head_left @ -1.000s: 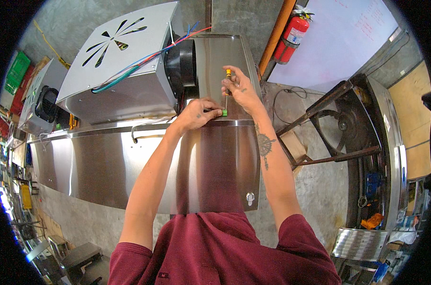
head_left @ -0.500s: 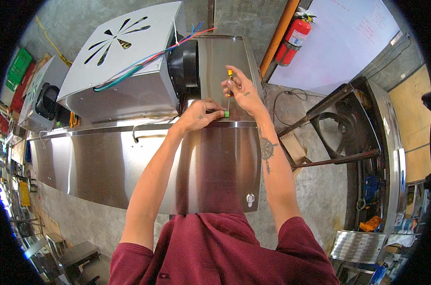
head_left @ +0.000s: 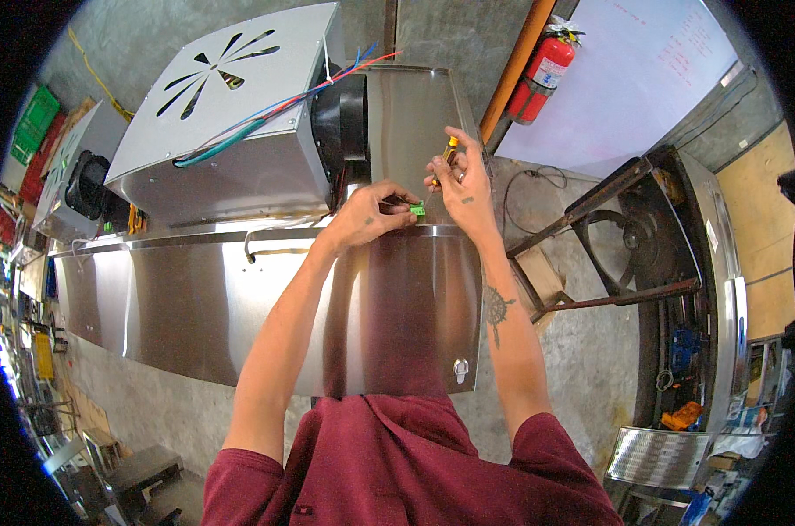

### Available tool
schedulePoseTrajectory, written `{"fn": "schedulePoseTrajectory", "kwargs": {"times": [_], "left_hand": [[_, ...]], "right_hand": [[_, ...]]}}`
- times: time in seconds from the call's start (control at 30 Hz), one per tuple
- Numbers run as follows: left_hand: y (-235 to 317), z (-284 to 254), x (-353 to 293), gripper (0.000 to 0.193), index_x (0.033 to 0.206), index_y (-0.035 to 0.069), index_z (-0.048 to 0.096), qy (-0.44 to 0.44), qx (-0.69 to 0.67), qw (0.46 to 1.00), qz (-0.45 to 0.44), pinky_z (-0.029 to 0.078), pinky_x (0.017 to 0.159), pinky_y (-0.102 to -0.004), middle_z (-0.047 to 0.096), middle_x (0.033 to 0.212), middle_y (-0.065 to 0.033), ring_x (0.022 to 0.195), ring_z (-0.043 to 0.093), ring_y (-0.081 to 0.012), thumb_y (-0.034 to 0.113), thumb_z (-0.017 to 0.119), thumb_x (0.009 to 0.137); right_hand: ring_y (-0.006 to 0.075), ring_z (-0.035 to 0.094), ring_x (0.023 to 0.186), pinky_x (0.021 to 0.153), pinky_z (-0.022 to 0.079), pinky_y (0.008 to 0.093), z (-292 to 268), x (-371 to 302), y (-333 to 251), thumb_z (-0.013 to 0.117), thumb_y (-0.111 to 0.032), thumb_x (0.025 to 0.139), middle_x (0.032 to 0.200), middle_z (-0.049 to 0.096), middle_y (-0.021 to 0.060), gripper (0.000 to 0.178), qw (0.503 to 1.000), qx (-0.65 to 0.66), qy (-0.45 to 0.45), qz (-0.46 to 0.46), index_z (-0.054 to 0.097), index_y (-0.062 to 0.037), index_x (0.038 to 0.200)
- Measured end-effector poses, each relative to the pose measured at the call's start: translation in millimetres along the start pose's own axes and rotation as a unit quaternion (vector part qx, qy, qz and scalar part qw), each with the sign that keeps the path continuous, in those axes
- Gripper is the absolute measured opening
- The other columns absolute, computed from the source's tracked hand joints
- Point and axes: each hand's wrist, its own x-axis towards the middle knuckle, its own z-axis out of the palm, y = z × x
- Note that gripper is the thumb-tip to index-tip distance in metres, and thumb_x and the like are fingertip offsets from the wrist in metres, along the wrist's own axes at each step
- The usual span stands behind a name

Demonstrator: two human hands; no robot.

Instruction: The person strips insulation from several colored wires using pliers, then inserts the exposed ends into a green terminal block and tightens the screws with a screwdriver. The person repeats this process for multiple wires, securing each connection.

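My left hand [head_left: 374,210] pinches a small green terminal block connector [head_left: 417,210] just above the stainless steel top, close to its front edge. To its right, my right hand [head_left: 464,182] holds a screwdriver with a yellow and dark handle [head_left: 451,151], its yellow end pointing up. The screwdriver's tip is hidden or too fine to make out, and it stands apart from the green connector. Behind my left hand is a grey metal box [head_left: 213,114] with a black round duct collar [head_left: 352,117]. Loose coloured wires [head_left: 283,106] run across that box.
A red fire extinguisher [head_left: 539,77] hangs beside an orange post at the back right. To the right stands a dark metal frame [head_left: 625,237] with a round fan-like part. A second grey box [head_left: 73,175] sits at the far left. A cable [head_left: 538,175] lies on the floor.
My right hand has moved right, drawing the screwdriver away from the green connector and tilting it. My left hand still pinches the connector, which shows more now.
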Motion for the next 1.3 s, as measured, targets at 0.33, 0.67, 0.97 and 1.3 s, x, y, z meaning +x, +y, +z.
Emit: {"fn": "schedulePoseTrajectory", "kwargs": {"times": [0.33,0.67,0.97,1.3], "left_hand": [[0,1,-1,0.037,0.124,0.001,0.078,0.007,-0.021,1.000,0.010,0.058,0.097,-0.0279,0.073,0.119,-0.0081,0.104,0.071,-0.0117,0.019,0.089,0.094],[2,0,-2,0.036,0.122,0.001,0.078,0.005,-0.005,1.000,0.002,0.058,0.095,-0.0282,0.072,0.117,-0.0084,0.102,0.071,-0.0123,0.018,0.088,0.093],[4,0,-2,0.036,0.122,0.001,0.079,0.006,-0.007,1.000,0.011,0.059,0.095,-0.0295,0.072,0.115,-0.0094,0.101,0.071,-0.0139,0.018,0.089,0.092],[5,0,-3,0.037,0.123,0.001,0.078,0.005,-0.004,1.000,0.001,0.059,0.096,-0.0300,0.073,0.117,-0.0108,0.102,0.072,-0.0156,0.018,0.088,0.092]], "right_hand": [[0.0200,0.077,0.083,0.075,0.061,0.0356,8,-12,-9,0.065,-0.024,0.113,0.096,0.072,0.0110,0.051,0.999,-0.039,0.014,-0.029,0.047,-0.0123,0.159],[0.0217,0.078,0.085,0.076,0.061,0.0360,12,-17,-19,0.069,-0.015,0.110,0.095,0.072,0.0112,0.052,0.995,-0.078,0.026,-0.051,0.050,-0.0161,0.158],[0.0181,0.063,0.084,0.077,0.056,0.0365,12,-19,-18,0.082,-0.026,0.102,0.098,0.066,0.0083,0.057,0.990,-0.110,0.059,-0.062,0.060,-0.0142,0.153],[0.0269,0.071,0.113,0.098,0.057,0.0395,17,-20,-20,0.088,-0.027,0.096,0.140,0.073,0.0142,0.060,0.989,-0.118,0.074,-0.048,0.064,-0.0109,0.149]]}}
